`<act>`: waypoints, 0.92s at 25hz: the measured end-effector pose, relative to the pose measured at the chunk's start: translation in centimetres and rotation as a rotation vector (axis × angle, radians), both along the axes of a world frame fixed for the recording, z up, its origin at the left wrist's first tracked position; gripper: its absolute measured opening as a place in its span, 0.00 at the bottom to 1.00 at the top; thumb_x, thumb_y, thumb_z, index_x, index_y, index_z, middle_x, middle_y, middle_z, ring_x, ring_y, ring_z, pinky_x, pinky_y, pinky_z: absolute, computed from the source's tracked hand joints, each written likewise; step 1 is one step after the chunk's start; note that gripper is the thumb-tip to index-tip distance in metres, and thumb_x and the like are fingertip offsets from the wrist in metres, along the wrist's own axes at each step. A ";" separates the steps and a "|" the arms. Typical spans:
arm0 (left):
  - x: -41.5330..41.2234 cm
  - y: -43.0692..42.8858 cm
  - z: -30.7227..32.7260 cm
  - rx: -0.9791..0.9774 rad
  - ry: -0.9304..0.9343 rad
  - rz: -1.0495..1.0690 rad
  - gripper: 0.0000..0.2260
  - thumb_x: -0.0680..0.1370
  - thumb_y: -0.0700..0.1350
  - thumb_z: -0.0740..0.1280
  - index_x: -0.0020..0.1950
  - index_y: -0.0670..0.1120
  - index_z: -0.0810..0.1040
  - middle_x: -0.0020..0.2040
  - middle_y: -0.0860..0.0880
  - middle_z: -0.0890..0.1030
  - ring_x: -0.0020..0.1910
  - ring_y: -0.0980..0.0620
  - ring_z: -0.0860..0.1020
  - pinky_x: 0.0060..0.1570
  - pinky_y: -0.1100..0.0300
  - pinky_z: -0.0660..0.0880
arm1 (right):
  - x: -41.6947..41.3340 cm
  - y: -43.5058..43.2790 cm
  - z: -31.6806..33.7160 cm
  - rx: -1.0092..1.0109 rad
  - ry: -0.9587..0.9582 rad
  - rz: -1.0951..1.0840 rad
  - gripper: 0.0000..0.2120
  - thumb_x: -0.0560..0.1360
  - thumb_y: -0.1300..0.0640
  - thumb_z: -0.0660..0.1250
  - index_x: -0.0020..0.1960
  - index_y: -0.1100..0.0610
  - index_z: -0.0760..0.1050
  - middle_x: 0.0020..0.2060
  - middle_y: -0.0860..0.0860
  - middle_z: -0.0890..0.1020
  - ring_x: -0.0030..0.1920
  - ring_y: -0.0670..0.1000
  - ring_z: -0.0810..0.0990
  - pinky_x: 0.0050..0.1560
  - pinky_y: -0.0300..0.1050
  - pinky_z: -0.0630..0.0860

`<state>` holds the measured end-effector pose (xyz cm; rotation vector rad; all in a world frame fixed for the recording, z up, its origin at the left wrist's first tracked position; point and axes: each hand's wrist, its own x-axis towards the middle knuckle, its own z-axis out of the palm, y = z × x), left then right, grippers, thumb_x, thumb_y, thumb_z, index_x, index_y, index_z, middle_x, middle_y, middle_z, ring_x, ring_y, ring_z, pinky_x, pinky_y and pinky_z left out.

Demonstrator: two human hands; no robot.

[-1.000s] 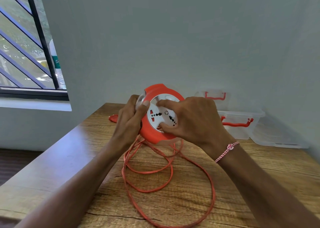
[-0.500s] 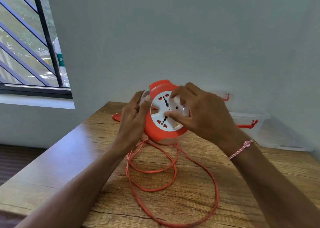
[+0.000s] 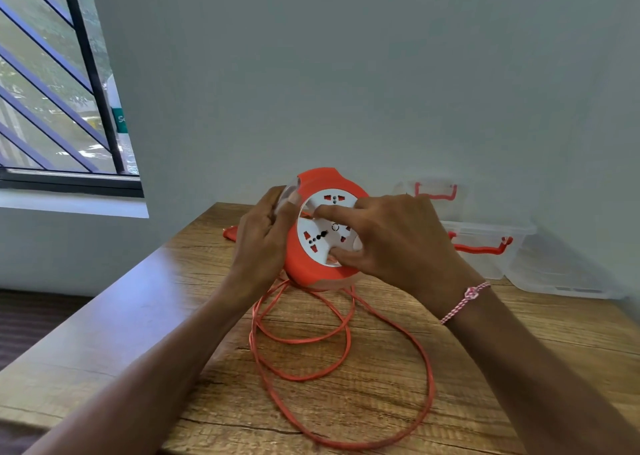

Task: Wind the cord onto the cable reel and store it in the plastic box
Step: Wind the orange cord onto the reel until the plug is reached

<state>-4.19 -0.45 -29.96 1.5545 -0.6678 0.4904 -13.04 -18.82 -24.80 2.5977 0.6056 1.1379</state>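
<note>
**Status: winding in progress, storage not started.**

1. Position of the cable reel [image 3: 311,271]: centre of the frame, held on edge with its lower rim at or just above the table [image 3: 138,316]; contact cannot be confirmed. The white socket face points toward the camera.

2. Hands: both are clamped on the reel, one at each side.
   - The left hand [image 3: 263,243] grips the left rim, with its fingers curled over the edge.
   - The right hand [image 3: 398,243] holds the white face, index finger laid across it and thumb at its lower edge. This reads as the grip for turning the centre.

3. Cord [image 3: 304,341]: most of the visible length lies loose. Several wide orange loops spread over the table from under the reel toward the bottom of the frame. How much is already wound inside the housing cannot be seen. The plug end is not clearly identified; a small orange piece shows behind the left hand.

4. Plastic box [image 3: 491,228]: right of centre, against the wall, well apart from the reel. It appears open, with a clear lid [image 3: 434,191] leaning behind it.

5. Remaining work, as judged:
   - Draw in all loose loops.
   - Secure the plug.
   - Carry the reel to the box at right and place it inside.
</note>
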 end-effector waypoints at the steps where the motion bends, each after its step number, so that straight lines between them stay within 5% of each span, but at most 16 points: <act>1: 0.0 0.0 -0.1 0.006 -0.004 0.011 0.16 0.85 0.60 0.62 0.61 0.51 0.83 0.46 0.45 0.88 0.42 0.42 0.87 0.39 0.38 0.84 | 0.2 0.3 -0.3 0.035 -0.019 -0.007 0.29 0.72 0.37 0.74 0.71 0.41 0.76 0.41 0.52 0.88 0.35 0.54 0.84 0.34 0.40 0.72; 5: 0.0 -0.1 -0.4 0.046 -0.032 0.052 0.16 0.86 0.60 0.61 0.61 0.52 0.82 0.44 0.43 0.86 0.42 0.36 0.85 0.39 0.34 0.81 | 0.6 0.9 -1.1 0.181 -0.022 -0.043 0.30 0.70 0.33 0.72 0.68 0.43 0.76 0.37 0.52 0.85 0.34 0.55 0.81 0.33 0.43 0.70; 13: -0.5 -0.8 -0.7 0.043 -0.052 0.085 0.18 0.86 0.60 0.60 0.69 0.52 0.80 0.47 0.48 0.88 0.43 0.45 0.88 0.40 0.39 0.84 | 1.3 2.2 -2.0 0.806 0.124 -0.109 0.30 0.70 0.27 0.69 0.56 0.51 0.70 0.43 0.45 0.80 0.41 0.50 0.83 0.33 0.41 0.79; 18: -0.5 -0.4 0.2 -0.015 0.009 0.121 0.14 0.84 0.63 0.60 0.58 0.57 0.81 0.46 0.48 0.88 0.42 0.41 0.87 0.40 0.35 0.83 | 0.8 -0.1 -0.3 0.305 0.056 -0.004 0.25 0.78 0.33 0.64 0.68 0.47 0.71 0.57 0.50 0.79 0.42 0.52 0.84 0.32 0.43 0.75; 23: 0.0 0.1 0.2 -0.004 0.031 0.113 0.18 0.86 0.59 0.61 0.60 0.47 0.81 0.45 0.47 0.88 0.40 0.45 0.88 0.38 0.36 0.84 | 0.8 -1.0 0.0 -0.127 0.140 -0.042 0.27 0.84 0.44 0.63 0.79 0.34 0.58 0.71 0.56 0.73 0.55 0.56 0.83 0.36 0.46 0.77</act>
